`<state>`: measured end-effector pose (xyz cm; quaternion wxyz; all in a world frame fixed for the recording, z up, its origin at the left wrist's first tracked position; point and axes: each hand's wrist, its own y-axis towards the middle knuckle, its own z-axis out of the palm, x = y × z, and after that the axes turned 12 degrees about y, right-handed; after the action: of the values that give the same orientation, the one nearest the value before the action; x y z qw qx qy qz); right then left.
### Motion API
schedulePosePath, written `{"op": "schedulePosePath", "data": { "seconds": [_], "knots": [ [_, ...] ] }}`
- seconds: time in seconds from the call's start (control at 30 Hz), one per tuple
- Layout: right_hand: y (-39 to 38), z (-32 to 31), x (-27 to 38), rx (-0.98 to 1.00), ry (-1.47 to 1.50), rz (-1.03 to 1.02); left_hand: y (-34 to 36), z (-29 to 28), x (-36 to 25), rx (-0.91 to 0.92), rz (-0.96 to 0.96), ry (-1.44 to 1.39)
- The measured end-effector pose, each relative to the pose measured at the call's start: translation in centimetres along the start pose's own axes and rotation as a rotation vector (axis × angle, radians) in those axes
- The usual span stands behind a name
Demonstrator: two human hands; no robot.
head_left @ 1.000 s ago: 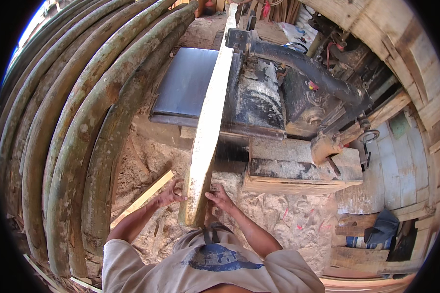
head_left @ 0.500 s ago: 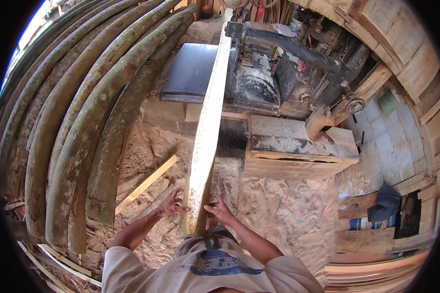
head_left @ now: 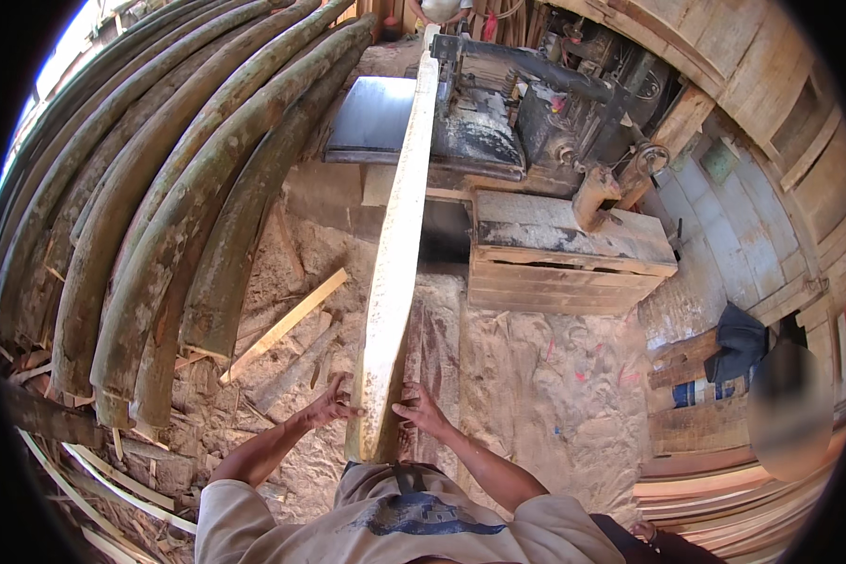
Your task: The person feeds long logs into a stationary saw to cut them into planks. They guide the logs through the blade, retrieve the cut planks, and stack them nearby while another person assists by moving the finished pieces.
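A long sawn log (head_left: 385, 310) with a pale, flat top face and rough sides runs from my waist away to the black saw machine (head_left: 479, 127). Its far end lies across the machine's table, beneath a dark bar. My left hand (head_left: 329, 404) holds the near end from the left side, fingers spread against the bark. On the opposite side my right hand (head_left: 425, 411) grips the same end with thumb and fingertips. The undersides of both hands' hold are partly hidden by the timber.
Round logs (head_left: 188, 216) are stacked along the left. A loose wooden strip (head_left: 287, 324) lies on sawdust. A box-like wooden bench (head_left: 564, 273) stands right of the timber. One person (head_left: 442, 9) is beyond the machine; another person's dark sleeve (head_left: 625, 540) shows at lower right, near stacked boards (head_left: 705, 503).
The view has shifted slightly, with the machine and bench now higher in the picture. Another person has come into view at the right. Both my hands keep their hold on the sawn log.
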<state>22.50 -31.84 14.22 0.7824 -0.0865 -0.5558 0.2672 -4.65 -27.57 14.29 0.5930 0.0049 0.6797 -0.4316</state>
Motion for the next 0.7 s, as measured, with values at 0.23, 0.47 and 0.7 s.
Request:
{"op": "schedulePosePath", "data": {
  "seconds": [0.23,0.47,0.7],
  "knots": [
    [-8.1,3.7,-6.2,-0.016,0.000,0.032,-8.0,4.4,5.8,0.028,-0.057,0.012],
    [-14.7,6.9,-13.3,-0.026,0.020,-0.042,-14.9,8.4,10.6,0.040,-0.017,-0.017],
    [-21.7,9.7,-18.8,-0.027,0.016,-0.034,-20.8,11.7,17.0,0.034,-0.044,-0.010]
  ]
}}
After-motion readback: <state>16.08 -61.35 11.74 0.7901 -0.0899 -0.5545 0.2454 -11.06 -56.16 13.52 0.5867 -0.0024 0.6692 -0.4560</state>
